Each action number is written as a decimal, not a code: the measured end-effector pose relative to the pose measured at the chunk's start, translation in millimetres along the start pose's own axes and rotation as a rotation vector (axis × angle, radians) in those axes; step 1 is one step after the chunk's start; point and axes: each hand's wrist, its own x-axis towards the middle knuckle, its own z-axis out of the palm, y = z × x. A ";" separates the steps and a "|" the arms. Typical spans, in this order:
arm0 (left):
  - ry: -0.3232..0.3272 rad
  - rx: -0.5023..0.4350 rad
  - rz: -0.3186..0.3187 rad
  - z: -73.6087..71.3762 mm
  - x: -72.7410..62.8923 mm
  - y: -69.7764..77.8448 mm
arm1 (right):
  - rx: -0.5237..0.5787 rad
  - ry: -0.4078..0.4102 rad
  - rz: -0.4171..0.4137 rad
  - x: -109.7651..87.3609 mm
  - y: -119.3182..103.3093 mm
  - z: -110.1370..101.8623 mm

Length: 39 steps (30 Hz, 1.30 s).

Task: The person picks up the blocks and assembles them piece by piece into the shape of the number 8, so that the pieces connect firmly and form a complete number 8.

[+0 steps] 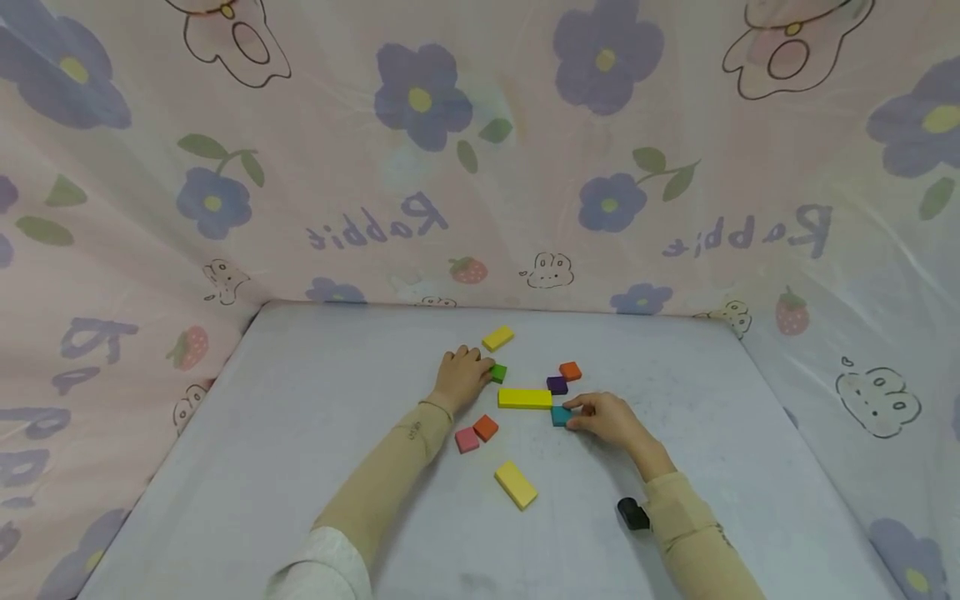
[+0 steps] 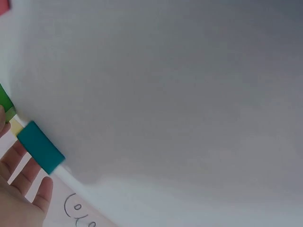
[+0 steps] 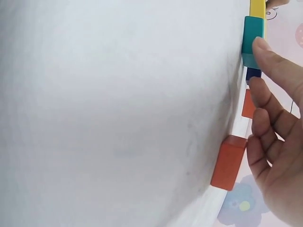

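- lying on the white table (image 1: 255, 433), the long yellow block (image 1: 524, 399) is flanked by both hands
- the green block (image 1: 498, 373), just beyond the long yellow block's left end, is pinched between thumb and finger of the left hand (image 1: 461, 377); its other fingers are held spread
- the teal block (image 1: 558, 417), beside the long yellow block's right end, is pinched by thumb and forefinger of the right hand (image 1: 606, 419); its other fingers are loosely curled
- the purple block (image 1: 557, 385) is seen just beyond that right end, with an orange block (image 1: 571, 371) past it
- a red-orange block (image 1: 486, 427) and a pink block (image 1: 467, 440) are set together, nearer than the long yellow block's left end
- a far yellow block (image 1: 498, 337) is seen beyond the long yellow block, a near yellow block (image 1: 516, 484) on its near side
- a black object (image 1: 632, 513) is seen against the right sleeve (image 1: 686, 521), nearer and to the right of the long yellow block
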 end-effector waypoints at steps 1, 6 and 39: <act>0.007 -0.003 0.002 -1.0 -1.5 -1.4 | -0.002 -0.001 -0.001 0.0 0.1 -0.1; -0.002 -0.006 0.003 -5.2 -8.5 -5.7 | -0.011 0.000 -0.007 -0.2 -0.6 -1.1; -0.028 -0.039 0.045 -14.4 -29.4 -9.1 | -0.004 0.003 0.028 1.4 3.0 2.7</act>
